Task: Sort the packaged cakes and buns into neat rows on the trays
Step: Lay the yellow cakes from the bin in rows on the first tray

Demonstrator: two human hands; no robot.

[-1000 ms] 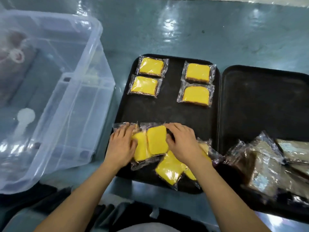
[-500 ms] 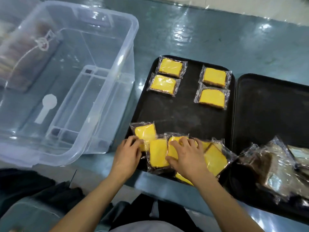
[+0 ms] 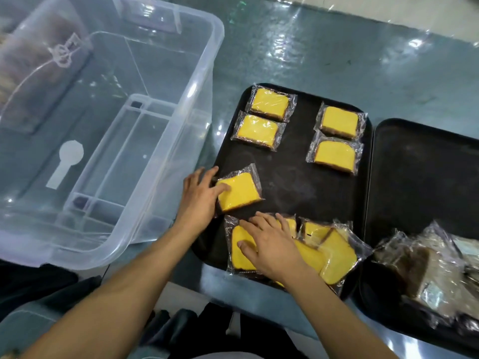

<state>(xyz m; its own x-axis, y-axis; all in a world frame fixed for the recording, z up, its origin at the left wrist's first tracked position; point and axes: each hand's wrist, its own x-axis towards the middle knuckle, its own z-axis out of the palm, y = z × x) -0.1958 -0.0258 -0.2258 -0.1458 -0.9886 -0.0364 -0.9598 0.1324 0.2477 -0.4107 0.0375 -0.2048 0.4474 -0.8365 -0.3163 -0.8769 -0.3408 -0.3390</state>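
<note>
Left black rectangular plastic tray [image 3: 290, 177], your landmark: at its far left corner, two clear-wrapped yellow cake slices [image 3: 270, 104] [image 3: 258, 131] lie one behind the other; at its far right corner, two more wrapped yellow slices [image 3: 340, 122] [image 3: 334, 156] lie the same way. On the tray's left side, about midway down, one wrapped yellow slice [image 3: 239, 192] lies slightly askew; your left hand [image 3: 199, 200] rests on its left end, fingers spread fairly straight along the wrapper, thumb lying on the yellow top. Along the tray's near edge sits a loose, overlapping heap of wrapped yellow slices [image 3: 334, 255]; your right hand [image 3: 272, 244] lies flat upon the leftmost of them, fingers extended and pressing, not curled round anything. Touching the tray's right edge is a second black plastic tray [image 3: 425, 177], bearing at its near end a jumble of clear-wrapped brown cakes [image 3: 420, 265]. Left of the landmark tray stands a large clear plastic storage bin [image 3: 108, 130]. All rest on a glossy teal-grey tabletop [image 3: 324, 55].
</note>
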